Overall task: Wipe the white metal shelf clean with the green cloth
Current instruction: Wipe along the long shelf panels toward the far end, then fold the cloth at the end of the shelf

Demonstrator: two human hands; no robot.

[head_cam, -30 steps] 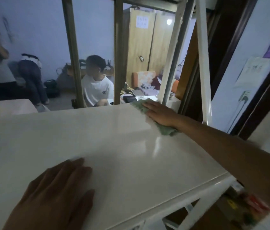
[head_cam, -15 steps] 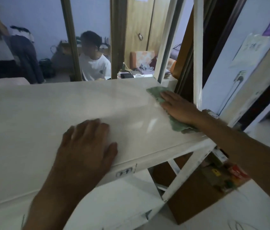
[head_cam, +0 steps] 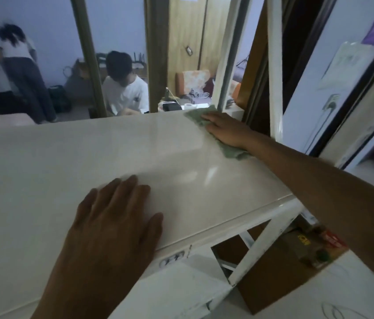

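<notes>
Green cloth (head_cam: pixel 206 119) is pinned flat under right hand (head_cam: pixel 226 130) at far right corner of white metal shelf (head_cam: pixel 89 162), just beside a white upright post (head_cam: pixel 274 72). Cloth is pressed by an open palm w/ fingers extended, not bunched in a fist; a tail of it shows near the wrist. Left hand (head_cam: pixel 114 217) is laid flat and empty on the near part of the shelf top, grasping nothing, prob. as a brace.

Step in hand (judged): corner wipe. To be done well, even palm pressure is kept, strokes are overlapped, and cloth is run tight along the post base and back edge, where dust prob. collects. Left-hand spot is to be wiped too once the hand is lifted.

Surface: glossy, pale, w/ a soft reflection at mid-right; no obvious dirt is resolved in dim light. Lower tier and a diagonal brace (head_cam: pixel 259 247) are seen below.

Room: dim; people are seen beyond the frame, one seated, blurred.
</notes>
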